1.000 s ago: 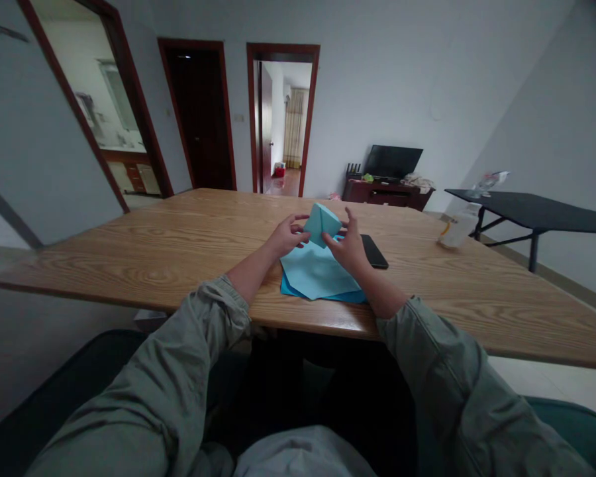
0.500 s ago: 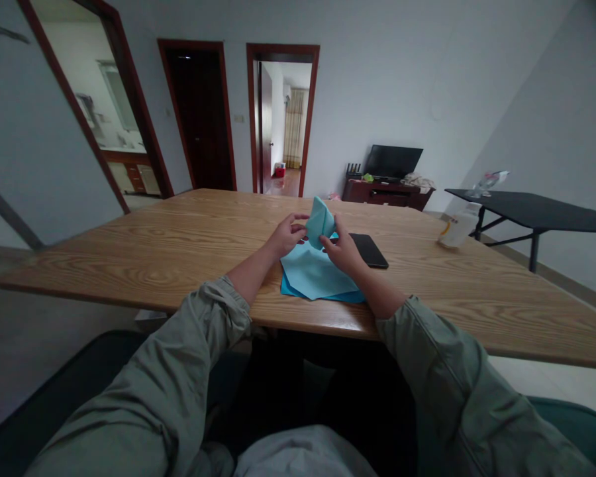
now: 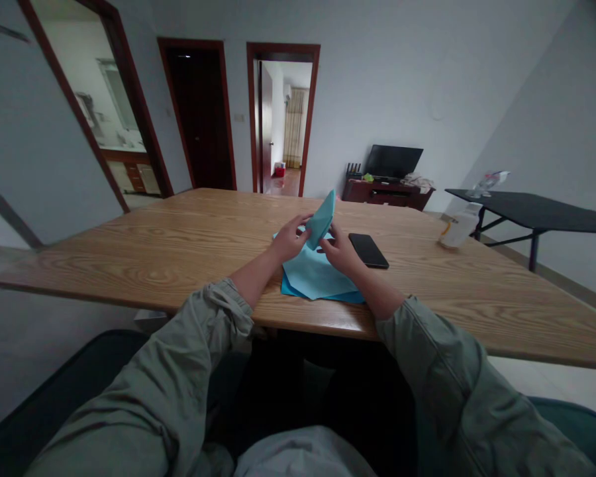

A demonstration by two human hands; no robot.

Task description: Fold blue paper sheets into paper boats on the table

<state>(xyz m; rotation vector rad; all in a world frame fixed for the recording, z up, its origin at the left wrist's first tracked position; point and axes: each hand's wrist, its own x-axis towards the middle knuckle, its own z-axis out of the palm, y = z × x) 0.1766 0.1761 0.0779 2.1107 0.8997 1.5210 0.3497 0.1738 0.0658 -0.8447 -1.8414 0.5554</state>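
Left hand (image 3: 289,240) and right hand (image 3: 340,255) pinch upright folded blue paper (image 3: 320,220) over blue sheets (image 3: 316,278), a phone (image 3: 368,250) just beside, on the table (image 3: 144,262).

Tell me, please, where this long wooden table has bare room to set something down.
Bare wood lies on the long wooden table left of the light-blue paper sheets, and between the black smartphone and the white plastic bottle. The centre is crowded around the left hand and right hand holding folded blue paper.

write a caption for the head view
Left hand and right hand hold folded blue paper above more blue paper on a wooden table beside a black smartphone.
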